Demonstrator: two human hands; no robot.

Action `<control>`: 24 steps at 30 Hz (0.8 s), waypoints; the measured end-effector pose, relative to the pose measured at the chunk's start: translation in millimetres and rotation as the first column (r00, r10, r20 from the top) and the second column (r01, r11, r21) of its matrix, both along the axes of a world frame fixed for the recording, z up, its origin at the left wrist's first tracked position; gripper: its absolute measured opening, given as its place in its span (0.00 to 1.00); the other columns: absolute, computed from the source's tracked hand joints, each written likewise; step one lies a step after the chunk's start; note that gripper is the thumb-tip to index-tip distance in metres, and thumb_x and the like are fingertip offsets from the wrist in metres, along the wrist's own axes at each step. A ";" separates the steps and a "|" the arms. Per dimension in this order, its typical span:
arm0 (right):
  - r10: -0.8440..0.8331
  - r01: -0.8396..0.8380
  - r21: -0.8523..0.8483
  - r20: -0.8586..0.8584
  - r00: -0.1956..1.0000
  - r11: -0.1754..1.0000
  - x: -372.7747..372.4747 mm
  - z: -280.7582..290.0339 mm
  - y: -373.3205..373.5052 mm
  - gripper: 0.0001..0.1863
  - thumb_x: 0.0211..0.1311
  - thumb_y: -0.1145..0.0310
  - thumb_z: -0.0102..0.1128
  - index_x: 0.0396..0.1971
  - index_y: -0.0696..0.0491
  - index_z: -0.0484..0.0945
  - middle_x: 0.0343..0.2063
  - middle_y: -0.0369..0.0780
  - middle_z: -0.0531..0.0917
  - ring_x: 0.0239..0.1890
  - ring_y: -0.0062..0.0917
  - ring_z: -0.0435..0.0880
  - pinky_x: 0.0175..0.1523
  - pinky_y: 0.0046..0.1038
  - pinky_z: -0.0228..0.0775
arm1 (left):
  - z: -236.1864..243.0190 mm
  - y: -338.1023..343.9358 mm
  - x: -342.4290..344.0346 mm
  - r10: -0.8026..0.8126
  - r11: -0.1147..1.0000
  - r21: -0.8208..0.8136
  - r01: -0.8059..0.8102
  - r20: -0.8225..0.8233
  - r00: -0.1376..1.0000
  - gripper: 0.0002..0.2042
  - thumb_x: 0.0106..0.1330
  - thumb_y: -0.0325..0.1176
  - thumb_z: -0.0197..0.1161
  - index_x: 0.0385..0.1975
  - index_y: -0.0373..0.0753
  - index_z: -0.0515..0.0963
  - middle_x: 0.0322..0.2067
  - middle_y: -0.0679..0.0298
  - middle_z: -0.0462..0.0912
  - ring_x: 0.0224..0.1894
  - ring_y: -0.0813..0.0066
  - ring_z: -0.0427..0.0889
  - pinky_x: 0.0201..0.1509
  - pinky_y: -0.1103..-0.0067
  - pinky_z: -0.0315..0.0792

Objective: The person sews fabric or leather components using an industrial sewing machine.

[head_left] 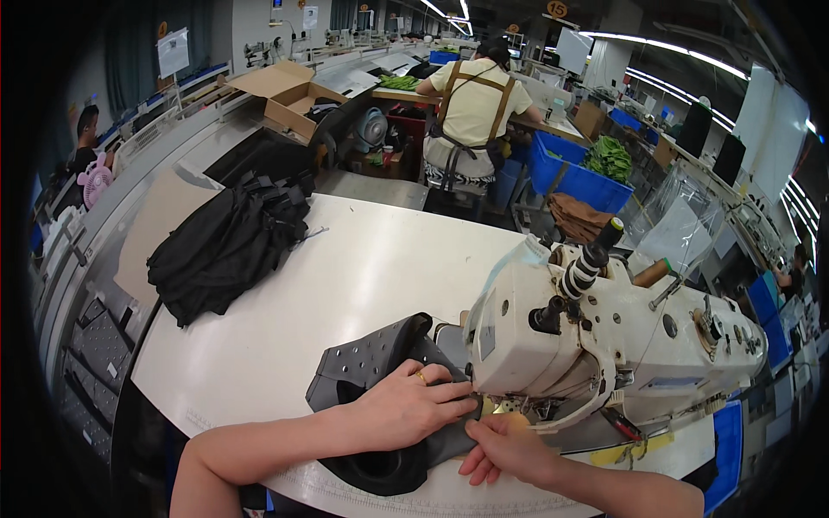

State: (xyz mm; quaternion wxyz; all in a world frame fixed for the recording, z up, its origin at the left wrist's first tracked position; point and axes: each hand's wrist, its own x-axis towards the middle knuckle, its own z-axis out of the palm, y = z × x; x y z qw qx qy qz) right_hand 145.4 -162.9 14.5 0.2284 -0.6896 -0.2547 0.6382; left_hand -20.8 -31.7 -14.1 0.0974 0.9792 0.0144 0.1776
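Observation:
A grey and black fabric piece (363,356) with rows of small light dots on its grey part lies at the head of a white sewing machine (540,332). Across it rests my left hand (410,406), a ring on one finger, its fingers stretched over the cloth toward the needle area. My right hand (509,447) pinches the fabric's edge between thumb and forefinger, just in front of the needle area. The needle itself is hard to make out. Black folds of the piece hang over the table's near edge below my left forearm.
A heap of black cloth (233,242) lies at the white table's (380,246) far left. Ahead, a person (471,104) sits with their back to me, near a blue crate (574,177) of green pieces. An open cardboard box (294,108) stands at far left.

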 end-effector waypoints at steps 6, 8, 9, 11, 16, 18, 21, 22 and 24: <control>0.013 -0.013 0.002 -0.017 1.000 1.000 1.5 2.5 1.7 0.20 0.73 0.55 0.45 0.39 0.60 0.71 0.27 0.46 0.86 0.22 0.24 0.85 0.26 0.21 0.73 | 1.9 0.2 0.4 0.004 1.000 -0.002 -0.004 -0.018 1.000 0.17 0.62 0.33 0.57 0.51 0.43 0.77 0.54 0.68 0.76 0.53 0.69 0.72 0.50 0.73 0.65; 0.035 -0.036 -0.003 -0.013 0.999 0.999 1.1 3.1 2.0 0.20 0.73 0.55 0.44 0.40 0.60 0.71 0.28 0.46 0.86 0.23 0.24 0.85 0.26 0.21 0.73 | 1.6 -0.5 0.2 0.009 1.000 -0.006 -0.010 -0.011 1.000 0.17 0.61 0.32 0.57 0.52 0.43 0.76 0.54 0.68 0.76 0.53 0.69 0.72 0.51 0.73 0.65; 0.032 -0.032 -0.013 -0.009 0.999 0.999 0.9 2.8 2.0 0.20 0.73 0.55 0.44 0.40 0.60 0.71 0.28 0.46 0.86 0.23 0.24 0.85 0.26 0.21 0.73 | 1.5 -0.9 0.1 0.011 1.000 -0.008 -0.012 -0.011 1.000 0.17 0.61 0.32 0.57 0.52 0.43 0.76 0.54 0.68 0.76 0.53 0.69 0.72 0.51 0.73 0.65; 0.028 -0.029 -0.015 -0.019 0.999 0.999 1.0 1.9 1.8 0.21 0.73 0.55 0.45 0.42 0.60 0.71 0.28 0.46 0.86 0.23 0.24 0.86 0.26 0.22 0.73 | 2.1 -1.3 0.4 0.016 1.000 0.009 -0.016 -0.034 0.999 0.18 0.61 0.32 0.56 0.52 0.42 0.76 0.54 0.67 0.76 0.53 0.69 0.73 0.51 0.73 0.66; 0.029 -0.029 -0.001 -0.015 0.999 1.000 3.1 -1.2 1.1 0.21 0.73 0.54 0.43 0.44 0.61 0.70 0.28 0.46 0.86 0.24 0.24 0.86 0.26 0.22 0.73 | 3.8 0.6 0.5 0.017 1.000 0.003 -0.017 -0.040 0.999 0.18 0.61 0.31 0.56 0.52 0.42 0.76 0.55 0.67 0.75 0.53 0.68 0.73 0.51 0.71 0.66; 0.018 -0.018 0.008 -0.021 1.000 1.000 3.6 -1.5 0.9 0.22 0.73 0.54 0.43 0.44 0.61 0.70 0.28 0.45 0.86 0.24 0.24 0.86 0.27 0.22 0.74 | 1.7 0.5 -0.1 0.013 1.000 0.009 -0.013 -0.057 0.998 0.18 0.61 0.32 0.56 0.52 0.42 0.76 0.55 0.67 0.76 0.53 0.67 0.73 0.52 0.71 0.66; 0.055 -0.055 0.010 -0.035 0.998 0.998 3.7 -1.0 0.2 0.23 0.74 0.53 0.41 0.45 0.61 0.70 0.29 0.45 0.86 0.25 0.24 0.85 0.28 0.21 0.74 | -1.1 -1.8 0.0 0.002 1.000 0.007 -0.002 -0.051 0.999 0.20 0.60 0.32 0.58 0.54 0.43 0.77 0.54 0.67 0.76 0.54 0.67 0.72 0.52 0.70 0.67; 0.064 -0.064 0.014 -0.018 0.998 0.998 3.6 -0.8 -0.2 0.23 0.74 0.53 0.41 0.46 0.61 0.70 0.29 0.44 0.86 0.25 0.24 0.85 0.29 0.21 0.74 | 0.1 -2.0 0.2 0.006 1.000 0.009 -0.005 -0.048 0.999 0.20 0.60 0.32 0.59 0.54 0.43 0.77 0.54 0.67 0.76 0.54 0.66 0.72 0.53 0.70 0.67; 0.067 -0.067 0.028 -0.007 0.998 0.997 3.9 -1.1 -1.0 0.24 0.74 0.52 0.40 0.46 0.61 0.69 0.29 0.44 0.86 0.25 0.24 0.85 0.29 0.21 0.74 | 6.9 -0.1 2.2 0.005 1.000 0.022 -0.004 -0.051 0.999 0.20 0.59 0.32 0.60 0.54 0.44 0.77 0.53 0.67 0.76 0.54 0.66 0.72 0.53 0.70 0.67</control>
